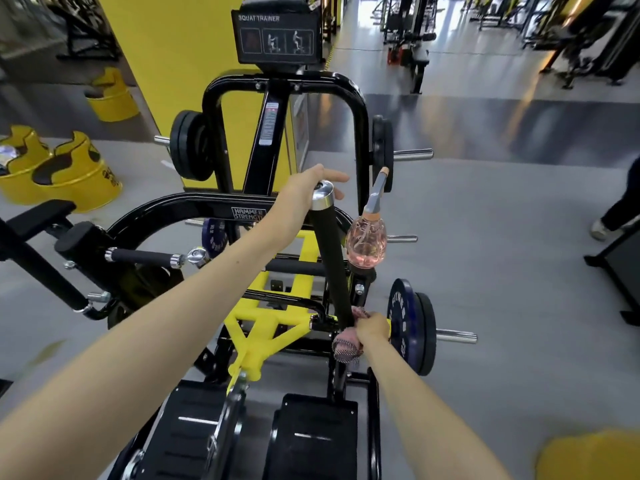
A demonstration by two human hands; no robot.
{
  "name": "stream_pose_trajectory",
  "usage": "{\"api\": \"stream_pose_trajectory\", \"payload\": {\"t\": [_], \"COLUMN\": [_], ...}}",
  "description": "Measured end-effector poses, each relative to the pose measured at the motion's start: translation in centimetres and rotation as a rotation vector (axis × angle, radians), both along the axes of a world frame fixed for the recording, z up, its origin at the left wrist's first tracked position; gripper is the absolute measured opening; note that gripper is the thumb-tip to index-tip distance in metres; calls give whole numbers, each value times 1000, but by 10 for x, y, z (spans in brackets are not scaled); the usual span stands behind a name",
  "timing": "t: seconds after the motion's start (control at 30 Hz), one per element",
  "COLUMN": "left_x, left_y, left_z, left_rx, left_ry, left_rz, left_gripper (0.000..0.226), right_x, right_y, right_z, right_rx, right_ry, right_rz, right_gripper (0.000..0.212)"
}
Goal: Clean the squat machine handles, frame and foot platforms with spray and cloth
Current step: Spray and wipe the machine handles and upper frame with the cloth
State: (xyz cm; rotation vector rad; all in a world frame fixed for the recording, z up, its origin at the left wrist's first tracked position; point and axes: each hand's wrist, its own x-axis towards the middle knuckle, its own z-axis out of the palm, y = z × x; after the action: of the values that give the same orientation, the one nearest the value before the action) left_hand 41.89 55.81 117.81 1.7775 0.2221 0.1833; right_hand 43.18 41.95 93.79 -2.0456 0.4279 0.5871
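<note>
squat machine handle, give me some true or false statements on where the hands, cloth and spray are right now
1. The right hand grips the cloth against the lower end of the upright handle. True.
2. The left hand holds the spray bottle. False: the bottle sits on the machine beside the handle, in neither hand; the left hand is at the handle's chrome cap.
3. The bottle holds pink liquid. True.
4. The cloth lies spread on a foot platform. False: it is bunched at the handle in the right hand.
</note>
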Motion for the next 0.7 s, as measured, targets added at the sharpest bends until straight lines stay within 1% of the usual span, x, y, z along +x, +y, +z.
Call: {"api": "stream_pose_trajectory", "payload": {"t": [0.1, 0.23, 0.33, 0.47, 0.53, 0.63, 0.67, 0.7], "left_x": [-5, -9, -10, -12, -12, -11, -17, -22], "left_y": [0, 1, 3, 6, 6, 8, 5, 3], "left_z": [1, 3, 2, 6, 7, 6, 11, 17], "left_rx": [-5, -42, -14, 66, 81, 98, 101, 102], "left_ry": [5, 36, 42, 67, 66, 76, 88, 88], "left_rz": [-17, -50, -73, -78, -95, -80, -72, -69], "left_gripper": [47, 45, 44, 46, 47, 50, 51, 51], "right_x": [0, -5, -3, -4, -8, -14, -12, -8], "right_y": [1, 4, 9, 13, 16, 21, 23, 27], "right_z": [16, 50, 74, 118, 147, 184, 194, 203], "right_rx": [44, 107, 167, 199, 316, 616, 646, 629], "right_ry": [-19, -108, -179, -267, -326, -364, -369, -378], "right_rz": [-38, -69, -56, -25, -49, -102, -98, -94], "right_gripper": [25, 20, 17, 27, 23, 14, 12, 15]}}
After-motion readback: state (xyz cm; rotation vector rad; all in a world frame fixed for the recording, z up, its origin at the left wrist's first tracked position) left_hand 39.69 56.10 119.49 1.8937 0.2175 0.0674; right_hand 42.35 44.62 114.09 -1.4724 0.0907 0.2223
